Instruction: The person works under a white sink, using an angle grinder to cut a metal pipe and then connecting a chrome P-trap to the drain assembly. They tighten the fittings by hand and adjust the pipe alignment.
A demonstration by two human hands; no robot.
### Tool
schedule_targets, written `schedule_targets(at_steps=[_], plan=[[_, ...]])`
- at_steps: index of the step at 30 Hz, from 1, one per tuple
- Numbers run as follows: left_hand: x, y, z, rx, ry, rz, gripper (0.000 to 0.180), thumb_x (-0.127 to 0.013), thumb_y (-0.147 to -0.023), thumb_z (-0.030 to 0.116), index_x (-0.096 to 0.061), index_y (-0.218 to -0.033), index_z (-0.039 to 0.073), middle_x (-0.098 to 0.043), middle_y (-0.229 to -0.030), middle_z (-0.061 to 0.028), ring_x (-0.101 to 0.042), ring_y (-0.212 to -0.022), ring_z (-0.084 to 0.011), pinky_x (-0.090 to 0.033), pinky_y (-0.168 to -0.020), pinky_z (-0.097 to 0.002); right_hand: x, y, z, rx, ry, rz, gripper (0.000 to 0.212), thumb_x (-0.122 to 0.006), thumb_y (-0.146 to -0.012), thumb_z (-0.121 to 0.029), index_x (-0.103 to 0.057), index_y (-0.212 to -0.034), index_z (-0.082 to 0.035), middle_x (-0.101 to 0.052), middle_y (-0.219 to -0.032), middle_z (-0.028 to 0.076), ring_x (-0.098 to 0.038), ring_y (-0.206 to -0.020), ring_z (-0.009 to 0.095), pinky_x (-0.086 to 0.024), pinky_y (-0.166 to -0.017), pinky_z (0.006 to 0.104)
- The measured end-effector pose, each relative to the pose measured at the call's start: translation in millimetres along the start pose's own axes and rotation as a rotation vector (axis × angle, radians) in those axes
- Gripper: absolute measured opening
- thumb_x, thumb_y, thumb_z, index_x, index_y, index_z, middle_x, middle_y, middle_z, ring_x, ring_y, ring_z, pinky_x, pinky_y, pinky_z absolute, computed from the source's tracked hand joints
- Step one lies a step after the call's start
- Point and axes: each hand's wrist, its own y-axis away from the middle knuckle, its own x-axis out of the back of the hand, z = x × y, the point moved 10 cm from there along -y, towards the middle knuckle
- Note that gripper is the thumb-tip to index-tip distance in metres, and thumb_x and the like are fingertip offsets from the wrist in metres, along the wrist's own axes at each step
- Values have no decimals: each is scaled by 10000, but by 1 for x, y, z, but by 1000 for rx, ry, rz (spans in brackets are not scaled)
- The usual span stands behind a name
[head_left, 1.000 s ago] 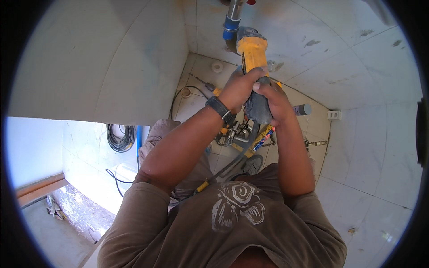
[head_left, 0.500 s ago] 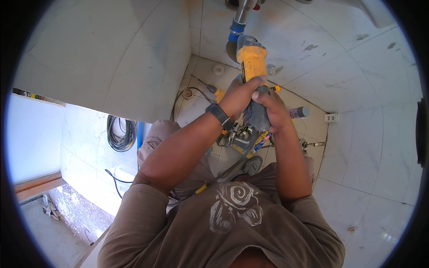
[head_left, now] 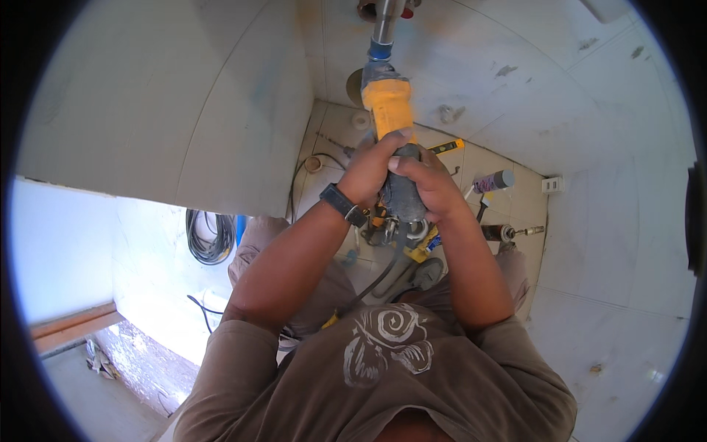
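Observation:
Both my hands are wrapped around the dark rear grip of a yellow angle grinder (head_left: pixel 391 107). My left hand (head_left: pixel 370 166), with a black watch at the wrist, closes on the grip from the left. My right hand (head_left: pixel 433 180) encloses it from the right, its thumb near my left fingers. The grinder's grey head (head_left: pixel 379 72) lies just below a blue band (head_left: pixel 380 51) on a metal tube (head_left: pixel 385 22); whether they touch, I cannot tell. Left of the head shows a dark round shape (head_left: pixel 356 87). The grinder's cord (head_left: pixel 379 280) runs down towards my shirt.
On the tiled floor around me lie a yellow spirit level (head_left: pixel 446 146), a grey-capped can (head_left: pixel 495 181), a dark tool with a metal tip (head_left: pixel 508 233) and several other tools under my hands. A coiled black cable (head_left: pixel 209 237) is at the left. Tiled walls stand close ahead and right.
The grinder and both hands have moved left in the view, and the grinder's head now lines up below the blue band. The view has shifted slightly. Both hands keep their grip.

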Motion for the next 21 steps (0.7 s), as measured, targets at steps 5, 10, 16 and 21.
schedule_targets(at_steps=[5,10,16,21], plan=[[9,4,6,-19,8,12,345,-610,-988,358,-581,-1187,77,-656,-1017,-36,-650,-912,-144,-523,-824,-315,-11,-1,0,-6,-48,-3,556,-727,-839,-253,-532,-1258,56,-651,-1053,122,-653,-923,180,-547,-786,338],[12,6,7,-23,-14,7,369,-611,-984,378,-572,-1193,77,-653,-1043,-42,-653,-925,-153,-523,-841,-322,-16,-4,1,13,-21,-8,573,-732,-831,-251,-532,-1266,65,-657,-1058,138,-663,-936,198,-547,-804,341],[21,6,11,-15,-28,37,401,-614,-972,396,-573,-1208,75,-655,-1033,-50,-654,-931,-165,-526,-848,-339,-14,-10,3,57,4,44,572,-736,-808,-243,-543,-1227,96,-673,-1043,151,-670,-920,210,-546,-794,338],[24,9,13,-7,13,27,373,-612,-981,360,-578,-1219,75,-646,-1048,-32,-640,-933,-144,-518,-840,-314,-24,-15,1,62,-10,-24,556,-728,-809,-241,-560,-1217,96,-673,-1045,160,-668,-943,216,-540,-813,349]])
